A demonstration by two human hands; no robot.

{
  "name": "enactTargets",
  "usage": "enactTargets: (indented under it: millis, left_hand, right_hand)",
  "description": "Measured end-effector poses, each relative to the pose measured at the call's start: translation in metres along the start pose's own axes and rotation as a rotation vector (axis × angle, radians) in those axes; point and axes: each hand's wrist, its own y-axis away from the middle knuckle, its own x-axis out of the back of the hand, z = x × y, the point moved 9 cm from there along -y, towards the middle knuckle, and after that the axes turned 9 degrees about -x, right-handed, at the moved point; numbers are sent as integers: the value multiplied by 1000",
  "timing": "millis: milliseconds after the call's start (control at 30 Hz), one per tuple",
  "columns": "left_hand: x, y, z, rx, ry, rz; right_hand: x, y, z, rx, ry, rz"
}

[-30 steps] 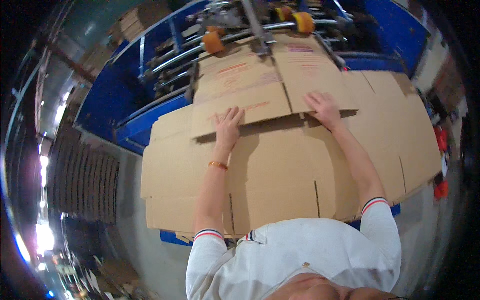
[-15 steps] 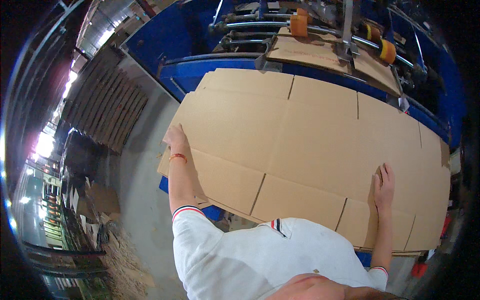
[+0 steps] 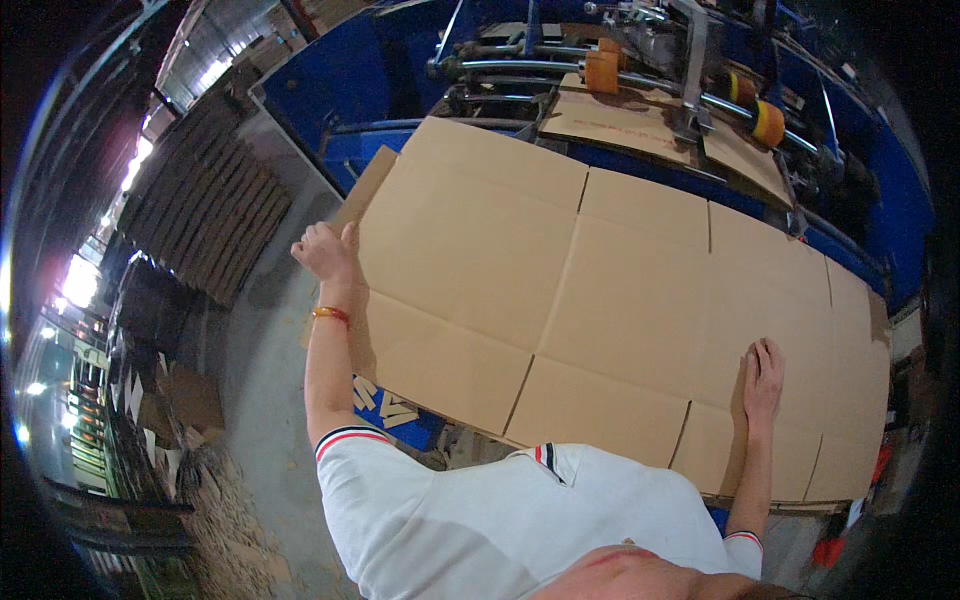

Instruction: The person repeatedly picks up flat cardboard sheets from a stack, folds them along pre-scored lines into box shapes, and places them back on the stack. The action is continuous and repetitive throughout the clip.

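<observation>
A large flat brown cardboard sheet (image 3: 630, 290), creased and slotted for a box, lies across the blue machine's front. At its left end, my left hand (image 3: 326, 252) is closed around the cardboard's edge with the thumb up; its fingertips are partly hidden. A narrow cardboard strip (image 3: 368, 190) juts out past the sheet beside that hand. I cannot tell if the strip is a flap or a lower sheet. Toward the right end, my right hand (image 3: 764, 380) rests on the sheet's surface, fingers stretched out and holding nothing.
Beyond the sheet, the blue machine has a metal shaft (image 3: 540, 65) with orange rollers (image 3: 601, 72) above another cardboard piece (image 3: 620, 125). Stacked cardboard (image 3: 205, 205) stands at the left. Scraps (image 3: 240, 530) litter the floor at lower left. Pale offcuts (image 3: 395, 408) lie on a blue surface.
My left hand has moved outward to the left, and its fingers have curled. The sheet's left end has shifted, baring the strip and the offcuts. My right hand stays on the sheet.
</observation>
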Motion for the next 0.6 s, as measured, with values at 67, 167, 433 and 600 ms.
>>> enactTargets:
  millis: [67, 167, 433, 600]
  left_hand:
    - [23, -14, 1, -58, 31, -28]
    - [50, -51, -10, -178, 358, -325]
    - [188, 60, 22, 151, 2462, -532]
    - [166, 163, 71, 1086, 3509, -599]
  right_hand:
    - [3, 6, 2, -4, 5, -8]
    - [11, 29, 7, -44, 43, -21]
    - [67, 140, 106, -613, 371, 155]
    - [80, 248, 266, -940, 47, 599]
